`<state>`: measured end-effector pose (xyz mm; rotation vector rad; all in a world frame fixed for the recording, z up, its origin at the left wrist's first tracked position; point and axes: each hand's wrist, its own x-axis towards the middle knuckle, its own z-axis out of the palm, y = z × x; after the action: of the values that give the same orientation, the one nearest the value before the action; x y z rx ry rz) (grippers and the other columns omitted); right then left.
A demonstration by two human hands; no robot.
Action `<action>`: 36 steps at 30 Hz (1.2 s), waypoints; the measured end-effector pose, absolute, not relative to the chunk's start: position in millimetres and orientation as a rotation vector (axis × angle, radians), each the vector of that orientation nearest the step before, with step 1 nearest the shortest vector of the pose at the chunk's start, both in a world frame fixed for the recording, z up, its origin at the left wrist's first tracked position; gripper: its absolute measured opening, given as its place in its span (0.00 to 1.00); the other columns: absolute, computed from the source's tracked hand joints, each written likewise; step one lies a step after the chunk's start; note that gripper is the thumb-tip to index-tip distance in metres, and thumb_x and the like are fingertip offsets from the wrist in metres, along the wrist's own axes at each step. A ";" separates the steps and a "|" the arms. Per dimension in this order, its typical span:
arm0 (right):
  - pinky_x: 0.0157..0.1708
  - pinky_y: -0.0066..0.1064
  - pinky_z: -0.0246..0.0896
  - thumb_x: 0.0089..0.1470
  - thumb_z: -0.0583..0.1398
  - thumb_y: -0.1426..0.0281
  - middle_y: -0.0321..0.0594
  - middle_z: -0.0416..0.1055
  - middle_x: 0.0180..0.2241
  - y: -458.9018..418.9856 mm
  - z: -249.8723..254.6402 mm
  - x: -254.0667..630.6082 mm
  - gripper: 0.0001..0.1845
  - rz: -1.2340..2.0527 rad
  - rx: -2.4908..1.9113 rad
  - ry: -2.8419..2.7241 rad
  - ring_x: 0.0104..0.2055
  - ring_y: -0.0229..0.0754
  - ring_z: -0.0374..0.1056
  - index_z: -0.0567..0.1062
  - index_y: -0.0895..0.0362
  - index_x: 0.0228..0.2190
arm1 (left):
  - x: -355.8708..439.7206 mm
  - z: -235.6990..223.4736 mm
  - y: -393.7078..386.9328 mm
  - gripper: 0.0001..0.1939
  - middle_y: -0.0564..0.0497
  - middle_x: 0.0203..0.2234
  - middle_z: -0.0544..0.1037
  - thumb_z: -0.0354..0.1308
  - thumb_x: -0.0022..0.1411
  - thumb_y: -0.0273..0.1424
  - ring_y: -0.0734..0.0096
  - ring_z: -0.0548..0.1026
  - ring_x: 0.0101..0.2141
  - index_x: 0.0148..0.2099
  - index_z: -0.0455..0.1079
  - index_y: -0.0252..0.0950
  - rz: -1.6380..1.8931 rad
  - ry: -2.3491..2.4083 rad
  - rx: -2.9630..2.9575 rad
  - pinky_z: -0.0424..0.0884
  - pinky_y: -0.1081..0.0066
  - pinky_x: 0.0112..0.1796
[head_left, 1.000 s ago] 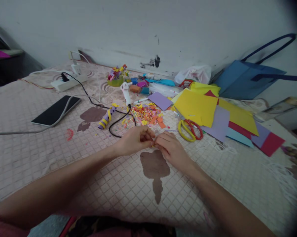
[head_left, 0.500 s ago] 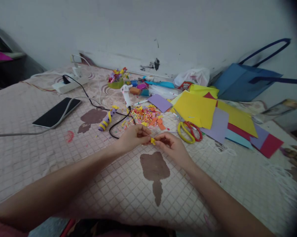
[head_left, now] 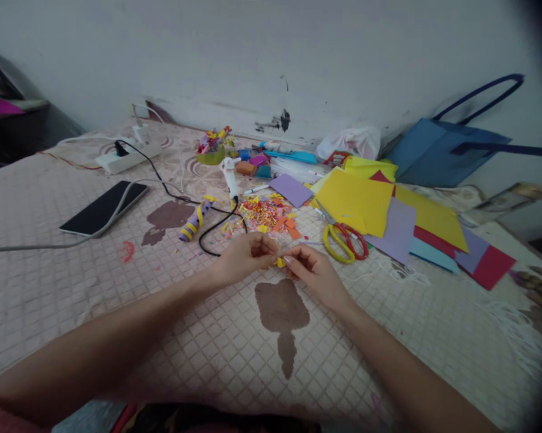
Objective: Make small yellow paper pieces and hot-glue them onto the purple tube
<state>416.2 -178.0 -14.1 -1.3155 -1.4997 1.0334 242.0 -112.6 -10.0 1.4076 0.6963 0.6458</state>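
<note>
My left hand (head_left: pixel 248 257) and my right hand (head_left: pixel 313 270) meet over the middle of the table, fingertips nearly touching. Between them is a small yellow piece of paper (head_left: pixel 280 262), pinched by the fingers of both hands and mostly covered by them. Just beyond lies a heap of colourful paper scraps (head_left: pixel 268 211). Scissors with yellow and red handles (head_left: pixel 345 242) rest to the right of my right hand. A white glue gun (head_left: pixel 230 175) stands behind the scraps, its black cord looping near my left hand. A purple roll with a yellow spiral strip (head_left: pixel 196 221) lies to the left.
Coloured sheets (head_left: pixel 354 201) spread over the right side, with a blue bag (head_left: pixel 446 150) behind. At the left are a dark phone-like slab (head_left: pixel 104 208) and a white power strip (head_left: pixel 129 157) with cables. A green bowl of paper flowers (head_left: pixel 211 156) stands at the back.
The yellow piece sits slightly lower and shows less between my fingertips. Both hands keep their pinch, with small finger shifts. The whole view has moved slightly.
</note>
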 end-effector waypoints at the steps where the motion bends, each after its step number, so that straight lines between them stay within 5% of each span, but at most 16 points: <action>1: 0.28 0.29 0.61 0.54 0.58 0.65 0.36 0.70 0.28 -178.7 -13.5 415.4 0.08 0.956 -1.322 -1.525 0.27 0.37 0.65 0.72 0.56 0.33 | 242.2 -9.8 -113.1 0.10 0.51 0.27 0.75 0.62 0.50 0.27 0.77 0.73 0.27 0.35 0.66 0.30 0.650 0.709 1.401 0.68 0.75 0.31; 9: 0.33 0.30 0.58 0.55 0.57 0.75 0.38 0.69 0.29 -183.6 -8.6 412.1 0.04 0.471 -1.320 -1.875 0.33 0.39 0.64 0.71 0.56 0.29 | 244.6 -8.8 -120.9 0.10 0.52 0.27 0.74 0.62 0.48 0.25 0.76 0.73 0.28 0.35 0.65 0.31 0.693 0.727 1.436 0.69 0.73 0.32; 19: 0.31 0.29 0.53 0.59 0.51 0.75 0.36 0.61 0.27 -181.2 -4.9 412.1 0.11 0.554 -1.243 -2.015 0.31 0.39 0.59 0.63 0.55 0.25 | 242.3 -7.2 -119.7 0.08 0.52 0.26 0.73 0.60 0.50 0.25 0.76 0.73 0.28 0.35 0.67 0.31 0.650 0.703 1.602 0.69 0.73 0.32; 25: 0.28 0.28 0.52 0.57 0.53 0.72 0.34 0.62 0.24 -181.8 -9.1 411.3 0.08 0.665 -1.334 -1.930 0.28 0.37 0.59 0.66 0.56 0.26 | 242.4 -10.3 -118.9 0.18 0.56 0.23 0.73 0.60 0.48 0.23 0.77 0.72 0.25 0.43 0.62 0.32 0.655 0.693 1.549 0.67 0.75 0.28; 36: 0.27 0.29 0.56 0.59 0.52 0.63 0.35 0.64 0.24 -178.0 -17.6 413.1 0.13 0.664 -1.399 -1.761 0.27 0.39 0.61 0.68 0.56 0.27 | 199.1 14.9 -85.9 0.18 0.55 0.24 0.74 0.65 0.47 0.25 0.78 0.73 0.24 0.41 0.64 0.31 0.744 0.829 1.154 0.69 0.73 0.30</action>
<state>413.1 -178.0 -17.6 -1.3985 -1.7609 0.6636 199.1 -85.9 14.9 1.1545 0.8285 0.7445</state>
